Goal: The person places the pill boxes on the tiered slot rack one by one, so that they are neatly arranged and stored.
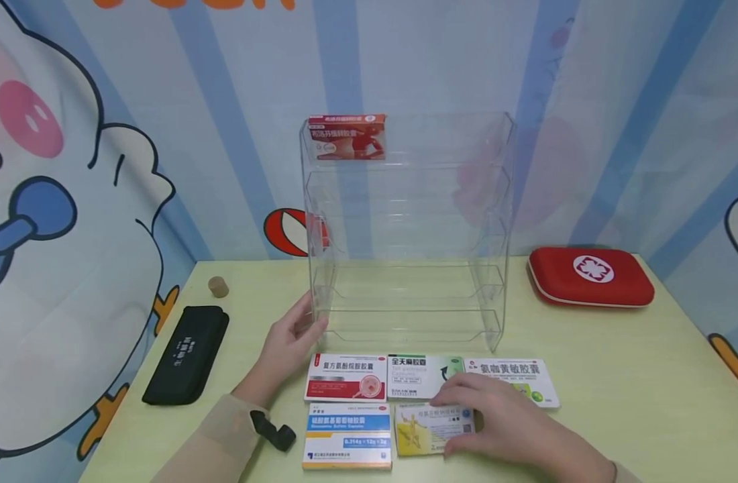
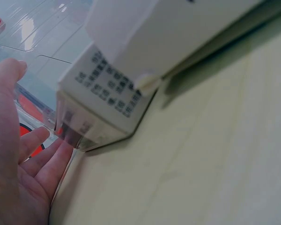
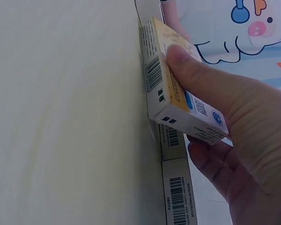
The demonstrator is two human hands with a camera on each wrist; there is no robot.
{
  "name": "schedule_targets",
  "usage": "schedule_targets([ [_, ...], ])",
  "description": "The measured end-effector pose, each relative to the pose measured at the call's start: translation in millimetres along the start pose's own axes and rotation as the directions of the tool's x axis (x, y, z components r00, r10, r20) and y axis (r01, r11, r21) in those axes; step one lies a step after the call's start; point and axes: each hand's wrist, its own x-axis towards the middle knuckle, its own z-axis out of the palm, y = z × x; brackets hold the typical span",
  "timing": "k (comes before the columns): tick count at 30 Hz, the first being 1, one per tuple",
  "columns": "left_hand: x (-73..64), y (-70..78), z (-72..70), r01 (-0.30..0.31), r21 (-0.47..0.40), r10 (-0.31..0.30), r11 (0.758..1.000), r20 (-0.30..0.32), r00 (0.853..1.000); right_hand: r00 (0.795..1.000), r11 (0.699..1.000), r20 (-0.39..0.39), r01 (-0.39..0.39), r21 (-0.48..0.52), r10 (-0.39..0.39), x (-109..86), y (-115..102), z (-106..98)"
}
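A clear tiered display rack (image 1: 405, 322) stands on the table, with a red medicine box (image 1: 347, 138) at the left of its top tier. My left hand (image 1: 294, 337) holds the rack's lower left edge, thumb at the front and fingers along the outer side. My right hand (image 1: 496, 419) pinches a yellow-and-white medicine box (image 1: 426, 433) between thumb and fingers; in the right wrist view this box (image 3: 178, 89) looks tilted. To its left lies a blue-and-white medicine box (image 1: 347, 436). Behind are a red-and-white box (image 1: 345, 378), a green-and-white box (image 1: 420, 376) and another white box (image 1: 535, 379), partly covered by my right hand.
A red zip case (image 1: 592, 276) with a white emblem sits at the back right. At the left lie a black case (image 1: 186, 355) and a small cork-coloured cylinder (image 1: 218, 287). A printed cloth (image 1: 405, 54) hangs behind the table (image 1: 641, 376).
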Motion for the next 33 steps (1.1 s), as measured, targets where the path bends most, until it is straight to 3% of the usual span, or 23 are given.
schedule_targets([
  [8, 1.2, -3.8, 3.4, -0.014, 0.010, 0.014, 1.000, -0.004, 1.000, 0.990, 0.993, -0.093, 0.112, 0.029, -0.108, -0.6, 6.4, -3.1],
  [14, 2.0, -3.3, 4.4, -0.006, 0.003, 0.006, 1.000, 0.002, 1.000, 0.994, 0.994, -0.091, 0.069, 0.090, -0.061, -0.4, 6.3, -15.9],
  [20, 1.9, -4.2, 2.6, -0.005, 0.010, 0.005, 1.000, -0.002, 1.000, 0.982, 0.996, -0.178, 0.070, 0.055, -0.059, 5.6, 5.9, -32.7],
  [28, -0.3, -7.8, 0.6, 0.027, 0.001, -0.027, 1.000, -0.006, 1.000, 0.923, 0.989, -0.356, 0.140, -0.042, -0.145, 26.6, 10.8, -73.1],
  [33, 0.6, -5.8, 1.9, -0.005, 0.008, 0.005, 1.000, 0.010, 1.000, 0.859, 0.986, -0.484, 0.147, -0.075, -0.165, 39.2, 17.4, -104.4],
])
